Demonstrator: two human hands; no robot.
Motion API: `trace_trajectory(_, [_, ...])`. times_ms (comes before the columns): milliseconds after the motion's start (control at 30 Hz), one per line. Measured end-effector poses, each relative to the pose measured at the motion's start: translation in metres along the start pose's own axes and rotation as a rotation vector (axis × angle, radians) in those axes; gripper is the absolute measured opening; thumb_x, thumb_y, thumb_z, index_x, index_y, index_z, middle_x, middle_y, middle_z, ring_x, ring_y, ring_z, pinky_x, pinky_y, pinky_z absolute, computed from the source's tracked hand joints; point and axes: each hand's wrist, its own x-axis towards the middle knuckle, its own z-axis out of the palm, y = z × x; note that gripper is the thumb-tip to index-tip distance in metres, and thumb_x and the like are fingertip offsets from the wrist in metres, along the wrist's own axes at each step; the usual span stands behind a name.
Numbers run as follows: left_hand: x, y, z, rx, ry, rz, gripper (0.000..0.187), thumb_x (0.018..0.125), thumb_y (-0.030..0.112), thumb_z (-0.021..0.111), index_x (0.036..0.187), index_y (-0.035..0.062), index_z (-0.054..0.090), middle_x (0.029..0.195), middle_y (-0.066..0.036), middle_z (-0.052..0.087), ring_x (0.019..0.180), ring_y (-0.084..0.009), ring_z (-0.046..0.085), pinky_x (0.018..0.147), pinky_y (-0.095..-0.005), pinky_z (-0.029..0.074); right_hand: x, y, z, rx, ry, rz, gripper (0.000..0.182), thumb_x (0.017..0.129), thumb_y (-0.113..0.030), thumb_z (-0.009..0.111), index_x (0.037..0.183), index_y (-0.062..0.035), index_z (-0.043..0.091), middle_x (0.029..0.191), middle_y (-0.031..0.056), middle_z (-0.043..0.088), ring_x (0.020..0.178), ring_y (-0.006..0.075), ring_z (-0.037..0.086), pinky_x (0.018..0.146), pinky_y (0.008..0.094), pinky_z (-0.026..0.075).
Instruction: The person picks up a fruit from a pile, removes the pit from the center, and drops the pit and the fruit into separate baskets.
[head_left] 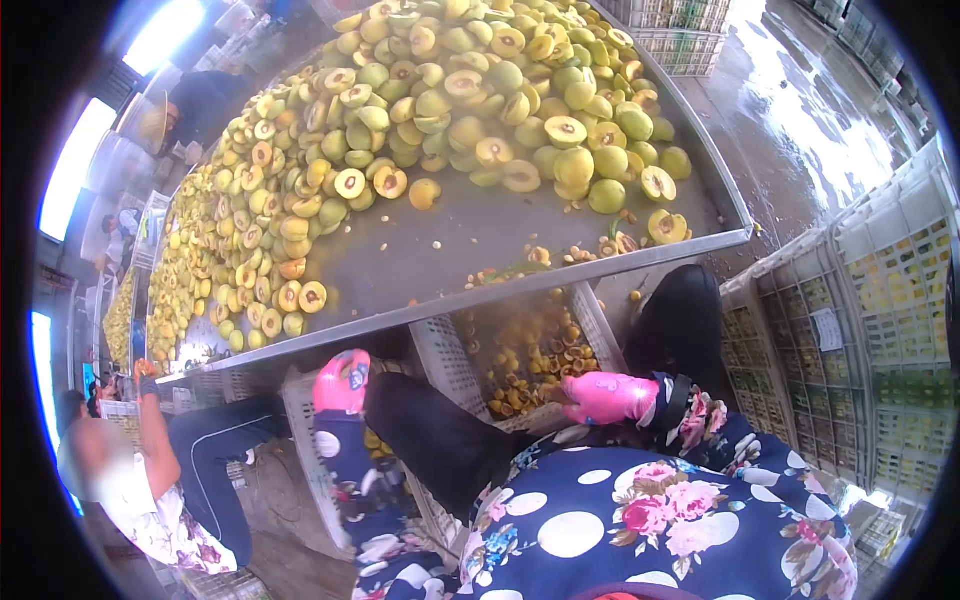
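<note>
My left hand (342, 382), in a pink glove, is near the metal table's front edge beside my dark-clad knee. Its fingers are curled closed, and what they hold, if anything, is hidden. Over the near rim of a white crate (450, 368) is my right hand (610, 398), also pink-gloved, with its fingers curled together. Its contents cannot be made out. Small yellow-brown pieces (545, 355) lie in that crate. Halved green-yellow fruits with brown centres (565, 130) are heaped on the metal table (400, 255), beyond both hands.
Stacked white crates of yellow fruit (830, 330) stand at the right. Another crate (305, 440) is below my left hand. A person in a white top (150, 510) sits at the left by the table, a gloved hand (147, 375) at its corner. Wet floor shows upper right.
</note>
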Motion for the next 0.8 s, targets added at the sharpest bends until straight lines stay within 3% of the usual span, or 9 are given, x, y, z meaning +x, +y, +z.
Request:
trace_trajectory(67, [0.014,0.011,-0.018,0.360,0.169,0.098,0.043,0.078,0.028,0.068,0.104,-0.0051,0.060,0.099,-0.018,0.063,0.086,-0.0278,0.063,0.077,-0.0328,0.049,0.004,0.001,0.001,0.074,0.047,-0.021,0.037,0.086,-0.029,0.052,0.099,0.0052,0.048,0.081,0.0249,0.060,0.078,0.0387,0.061,0.065,0.0430,0.046])
trace_trajectory(167, [0.086,0.045,-0.013,-0.084,-0.042,-0.014,0.051,0.079,0.034,0.067,0.111,-0.0048,0.055,0.101,-0.018,0.063,0.087,-0.0234,0.063,0.078,-0.0326,0.049,0.011,-0.004,-0.005,0.233,0.066,0.029,0.035,0.087,-0.029,0.052,0.096,0.0040,0.047,0.074,0.0202,0.060,0.066,0.0310,0.062,0.057,0.0380,0.046])
trace_trajectory(233, [0.143,0.076,0.014,0.100,-0.046,0.286,0.057,0.079,0.036,0.066,0.116,-0.0045,0.052,0.101,-0.016,0.064,0.086,-0.0207,0.063,0.076,-0.0310,0.049,0.004,-0.016,-0.021,0.357,-0.004,0.133,0.034,0.087,-0.029,0.052,0.096,0.0037,0.047,0.072,0.0178,0.060,0.061,0.0269,0.061,0.053,0.0361,0.046])
trace_trajectory(300, [0.204,0.093,0.061,-0.071,-0.171,0.217,0.061,0.079,0.041,0.064,0.118,-0.0041,0.050,0.099,-0.018,0.064,0.089,-0.0223,0.063,0.076,-0.0305,0.049,-0.001,-0.021,-0.031,0.455,-0.018,0.179,0.034,0.088,-0.029,0.051,0.098,0.0037,0.046,0.067,0.0142,0.059,0.053,0.0212,0.059,0.048,0.0333,0.045])
trace_trajectory(400, [0.236,0.140,0.119,0.152,-0.067,0.152,0.068,0.074,0.048,0.066,0.121,0.0009,0.050,0.111,-0.020,0.059,0.105,-0.0304,0.056,0.090,-0.0352,0.043,0.002,-0.013,-0.030,0.503,0.038,0.152,0.029,0.088,-0.028,0.053,0.091,-0.0009,0.042,0.061,0.0074,0.054,0.050,0.0159,0.054,0.044,0.0296,0.041])
trace_trajectory(500, [0.234,0.159,0.136,0.417,-0.151,0.145,0.057,0.076,0.038,0.066,0.121,0.0071,0.051,0.112,-0.016,0.058,0.103,-0.0298,0.056,0.083,-0.0384,0.048,0.001,-0.012,-0.038,0.520,0.003,0.199,0.030,0.089,-0.030,0.052,0.090,-0.0021,0.042,0.062,0.0049,0.052,0.049,0.0138,0.051,0.044,0.0287,0.041])
trace_trajectory(600, [0.219,0.151,0.127,-0.642,-0.365,-0.023,0.040,0.083,0.027,0.057,0.116,0.0049,0.053,0.108,-0.015,0.060,0.092,-0.0288,0.060,0.073,-0.0386,0.051,-0.004,-0.011,-0.044,0.715,0.049,0.129,0.027,0.089,-0.028,0.052,0.092,-0.0028,0.044,0.064,0.0029,0.052,0.051,0.0113,0.050,0.045,0.0265,0.041])
trace_trajectory(700, [0.168,0.157,0.090,-1.474,-0.845,-0.290,0.033,0.089,0.024,0.047,0.113,0.0022,0.053,0.105,-0.015,0.061,0.083,-0.0281,0.062,0.067,-0.0374,0.052,0.002,-0.006,-0.043,0.903,0.207,-0.117,0.025,0.088,-0.026,0.055,0.094,-0.0036,0.048,0.067,0.0016,0.053,0.054,0.0091,0.051,0.051,0.0251,0.043])
trace_trajectory(800, [0.105,0.169,0.078,-1.491,-0.791,-0.379,0.044,0.091,0.039,0.038,0.112,0.0036,0.054,0.109,-0.018,0.060,0.084,-0.0290,0.062,0.060,-0.0351,0.053,-0.003,-0.034,-0.070,0.922,0.259,-0.162,0.024,0.088,-0.025,0.056,0.093,-0.0030,0.048,0.067,0.0042,0.055,0.054,0.0118,0.053,0.051,0.0290,0.042])
